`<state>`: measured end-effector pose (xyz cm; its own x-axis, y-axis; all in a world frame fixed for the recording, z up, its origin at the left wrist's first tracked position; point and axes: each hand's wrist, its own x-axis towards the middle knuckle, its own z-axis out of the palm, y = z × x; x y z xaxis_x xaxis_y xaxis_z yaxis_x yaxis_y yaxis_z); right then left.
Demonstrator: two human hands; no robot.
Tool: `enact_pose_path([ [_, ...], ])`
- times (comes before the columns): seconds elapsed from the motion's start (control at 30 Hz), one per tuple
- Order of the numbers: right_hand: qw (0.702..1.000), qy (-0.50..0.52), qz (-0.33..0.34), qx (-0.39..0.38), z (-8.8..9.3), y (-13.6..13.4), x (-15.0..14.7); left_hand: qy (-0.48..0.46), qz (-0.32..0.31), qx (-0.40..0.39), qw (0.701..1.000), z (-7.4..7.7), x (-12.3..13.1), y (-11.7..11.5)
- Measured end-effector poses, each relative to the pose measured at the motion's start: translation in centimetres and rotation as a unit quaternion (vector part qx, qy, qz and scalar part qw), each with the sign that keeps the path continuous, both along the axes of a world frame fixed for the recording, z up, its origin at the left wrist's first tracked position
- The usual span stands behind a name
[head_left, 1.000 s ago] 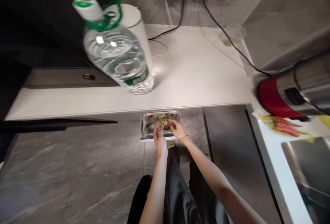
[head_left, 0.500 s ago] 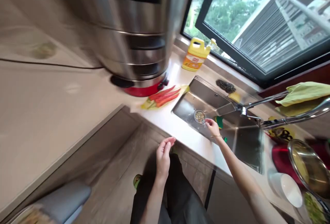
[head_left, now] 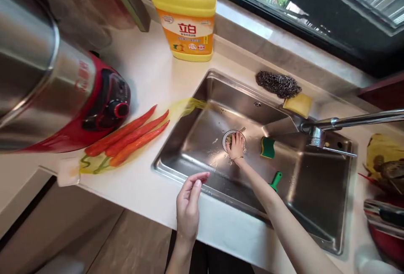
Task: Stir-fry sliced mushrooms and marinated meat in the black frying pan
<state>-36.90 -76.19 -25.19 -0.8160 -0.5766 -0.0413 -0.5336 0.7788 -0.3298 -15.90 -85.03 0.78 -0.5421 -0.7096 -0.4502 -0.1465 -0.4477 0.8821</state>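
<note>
My right hand (head_left: pixel 236 147) reaches down into the stainless steel sink (head_left: pixel 195 139). Its fingers are spread over the round drain strainer (head_left: pixel 224 141), which has pale food scraps in it; whether the fingertips pinch any scraps is hidden. Above the counter's front edge hovers my left hand (head_left: pixel 188 204), loosely curled, thumb and fingers apart, with nothing visible in it. A green and yellow sponge (head_left: pixel 267 147) lies in the sink to the right of the drain. Nearer me is a green-handled tool (head_left: pixel 276 180), partly covered by my right forearm.
Several red chilli peppers (head_left: pixel 135 137) lie on yellow wrapping left of the sink, beside a steel and red appliance (head_left: pixel 78 97). A yellow detergent jug (head_left: pixel 189 21) stands behind. Steel wool (head_left: pixel 277 83), a yellow sponge (head_left: pixel 298 105) and the faucet (head_left: pixel 317 135) line the back.
My view has moved closer to the sink. My right hand has gone from the drain's edge onto the strainer, its fingers now spread. My left hand has come over the counter edge.
</note>
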Motion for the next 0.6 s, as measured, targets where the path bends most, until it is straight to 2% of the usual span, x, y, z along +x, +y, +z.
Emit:
enact_pose_path([
  [0.27, 0.998, -0.054, -0.027, 0.011, 0.4, -0.1, -1.2, -0.004, -0.042, -0.012, 0.999, -0.6, -4.5, -0.4],
  [0.43, 0.993, -0.111, 0.038, -0.028, 0.3, 0.8, -1.7, -0.003, -0.046, -0.005, 0.999, -1.6, -5.9, -0.6],
  [0.6, 0.984, -0.134, 0.098, -0.064, 1.7, 3.0, -3.4, -0.006, -0.042, 0.015, 0.999, -2.5, -6.2, -0.4],
])
